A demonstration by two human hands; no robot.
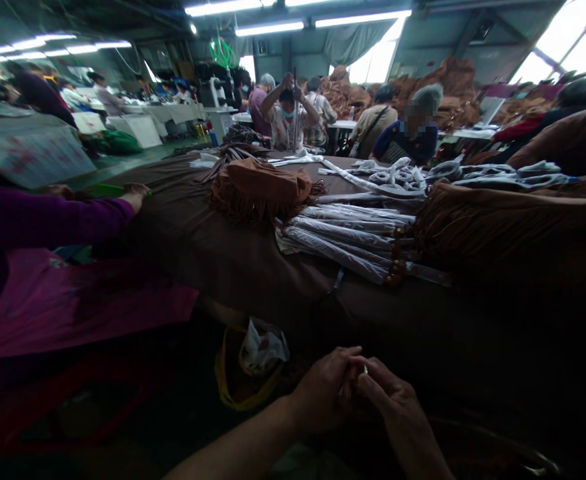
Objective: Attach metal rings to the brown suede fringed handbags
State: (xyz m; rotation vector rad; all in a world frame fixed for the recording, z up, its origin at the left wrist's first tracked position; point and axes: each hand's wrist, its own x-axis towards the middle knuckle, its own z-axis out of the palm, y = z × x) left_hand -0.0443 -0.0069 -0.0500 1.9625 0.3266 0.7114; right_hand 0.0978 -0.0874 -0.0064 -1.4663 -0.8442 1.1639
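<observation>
My left hand (pixel 321 383) and my right hand (pixel 391 395) meet low in the picture, close to the near edge of the table. The fingers of my left hand are curled in towards my right. With thumb and fingertips my right hand pinches, and a tiny bright spot shows there. Whatever lies between the hands is small, dark and mostly covered by fingers, so its kind cannot be told. Beyond them, on the table, lie straps in white plastic wrap (pixel 340 240) with brown ends. Brown fringed suede pieces (pixel 267 183) are stacked behind the straps.
Dark brown cloth (pixel 213 247) covers the table. A yellow-rimmed basket (pixel 223 383) holding a white plastic bag (pixel 263 347) stands below its edge. At left, a co-worker's purple sleeve (pixel 57 217) reaches across. More fringed suede (pixel 517 220) lies at right; several people work behind.
</observation>
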